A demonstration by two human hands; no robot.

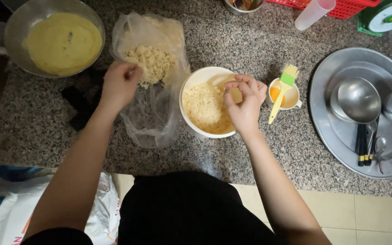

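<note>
Speckled grey granite forms the tabletop (259, 50), seen from above. The left hand (120, 84) reaches into a clear plastic bag (153, 109) of pale crumbs (153, 63), fingers pinched shut on a small clump. The right hand (246, 102) hovers over a white bowl (193, 84), its fingers curled around a pale yellow piece (235, 94) above the crumbs inside. The bowl looks about half full, while a fair heap remains in the bag.

A metal bowl of yellow batter (62, 43) sits far left. A small cup (292, 97) holding a green brush (283, 90) touches the bowl's right side, and a round steel tray (336, 131) of utensils lies beyond. Open granite remains in front, before the tabletop's near edge.
</note>
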